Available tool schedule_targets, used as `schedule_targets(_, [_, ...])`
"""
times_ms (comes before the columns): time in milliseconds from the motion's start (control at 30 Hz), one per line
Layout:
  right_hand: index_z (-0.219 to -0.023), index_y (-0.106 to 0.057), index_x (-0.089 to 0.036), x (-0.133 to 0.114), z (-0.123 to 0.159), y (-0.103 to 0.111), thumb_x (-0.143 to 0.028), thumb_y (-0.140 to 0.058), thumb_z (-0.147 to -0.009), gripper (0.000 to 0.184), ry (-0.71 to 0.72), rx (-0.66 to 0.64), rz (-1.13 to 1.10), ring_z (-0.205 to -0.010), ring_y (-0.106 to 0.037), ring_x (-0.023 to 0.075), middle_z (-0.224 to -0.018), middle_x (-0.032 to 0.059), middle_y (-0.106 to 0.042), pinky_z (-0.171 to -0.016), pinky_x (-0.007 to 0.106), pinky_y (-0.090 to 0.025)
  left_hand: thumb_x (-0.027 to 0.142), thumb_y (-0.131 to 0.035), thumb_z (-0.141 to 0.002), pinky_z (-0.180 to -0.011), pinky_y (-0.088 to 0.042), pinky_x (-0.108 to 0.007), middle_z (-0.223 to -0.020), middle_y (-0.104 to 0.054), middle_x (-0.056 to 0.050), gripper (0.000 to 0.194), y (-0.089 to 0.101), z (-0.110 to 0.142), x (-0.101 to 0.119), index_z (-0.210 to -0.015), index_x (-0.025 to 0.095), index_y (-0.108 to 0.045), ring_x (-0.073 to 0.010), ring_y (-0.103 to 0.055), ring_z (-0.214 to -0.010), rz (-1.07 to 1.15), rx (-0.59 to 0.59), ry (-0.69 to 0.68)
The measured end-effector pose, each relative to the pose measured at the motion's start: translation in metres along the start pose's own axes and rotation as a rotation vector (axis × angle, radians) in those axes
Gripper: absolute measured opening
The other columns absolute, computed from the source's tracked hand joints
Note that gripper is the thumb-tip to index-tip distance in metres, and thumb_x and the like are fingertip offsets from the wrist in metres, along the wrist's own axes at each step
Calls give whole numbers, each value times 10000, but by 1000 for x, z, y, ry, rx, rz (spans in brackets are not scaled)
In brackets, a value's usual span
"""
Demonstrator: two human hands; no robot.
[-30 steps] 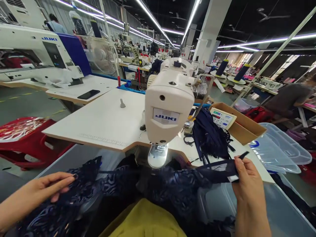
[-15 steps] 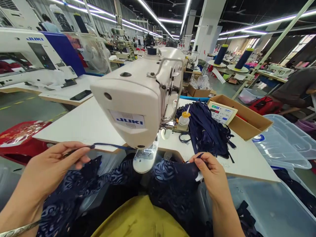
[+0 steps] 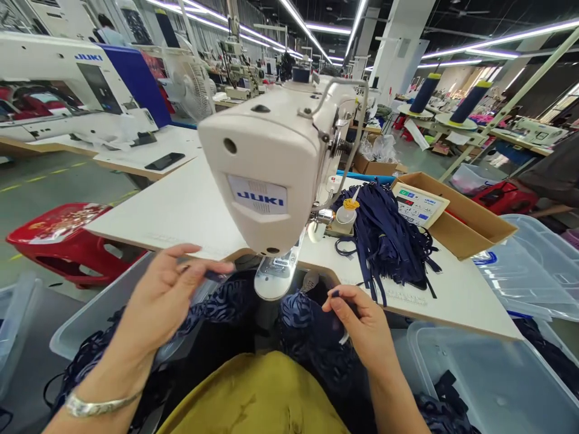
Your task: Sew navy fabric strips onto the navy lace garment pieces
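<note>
My left hand (image 3: 167, 295), in front of the table edge left of the sewing machine (image 3: 262, 163), pinches the end of a narrow navy strap (image 3: 217, 276). Right of the machine's free arm (image 3: 274, 277), my right hand (image 3: 362, 319) has thumb and finger closed on the top edge of a navy lace bra (image 3: 296, 313). The bra's patterned cup hangs below the table edge, with a small white tag near my right fingers. More patterned lace (image 3: 221, 301) hangs left of the free arm. The part of the strap near the machine is hard to make out.
A pile of navy straps (image 3: 389, 235) lies on the white table (image 3: 172, 211), beside an oil bottle (image 3: 347, 214), a control panel (image 3: 416, 205) and a cardboard box (image 3: 479, 226). Clear plastic bins (image 3: 497, 374) stand at the right and left. A red stool (image 3: 63, 241) is at far left.
My left hand has moved right, towards the free arm, and the strap no longer stretches taut from it. My right hand has come slightly left, still pinching the bra. The view has shifted.
</note>
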State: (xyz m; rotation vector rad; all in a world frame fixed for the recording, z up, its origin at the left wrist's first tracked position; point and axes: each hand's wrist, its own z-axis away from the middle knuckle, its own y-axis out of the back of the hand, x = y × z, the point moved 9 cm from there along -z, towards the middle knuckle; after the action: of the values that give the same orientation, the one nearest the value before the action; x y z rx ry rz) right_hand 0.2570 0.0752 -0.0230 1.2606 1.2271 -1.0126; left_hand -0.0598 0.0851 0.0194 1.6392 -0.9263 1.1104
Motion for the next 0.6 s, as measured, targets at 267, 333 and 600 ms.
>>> schedule_targets(267, [-923,-671,-213,-39,4,-61,-259,-600,-877,96,278,-29,196,-803,-646,147,-868,8,-702,-744,229,-500,555,-421,-907,-419,-376,-205,-555,-558,70,345,-78,49,-6,-923,211,-446,-86,-488,-413,113,-601,176])
schedule_targets(333, [-926,-665,-210,-46,7,-71,-240,-594,-882,88,325,-19,229,-803,-646,138,-863,3,-701,-741,215,-493,579,-323,-929,-427,-365,-204,-576,-502,83,388,-82,53,-7,-1019,213,-415,-79,-443,-430,121,-641,143])
schedule_targets(600, [-977,-653,-189,-59,17,-95,-196,-562,-905,117,438,33,428,-786,-661,130,-868,19,-708,-719,203,-473,538,-345,-939,-663,-494,-279,-680,-648,26,356,-86,57,-14,-921,207,-476,-129,-623,-579,64,-797,84])
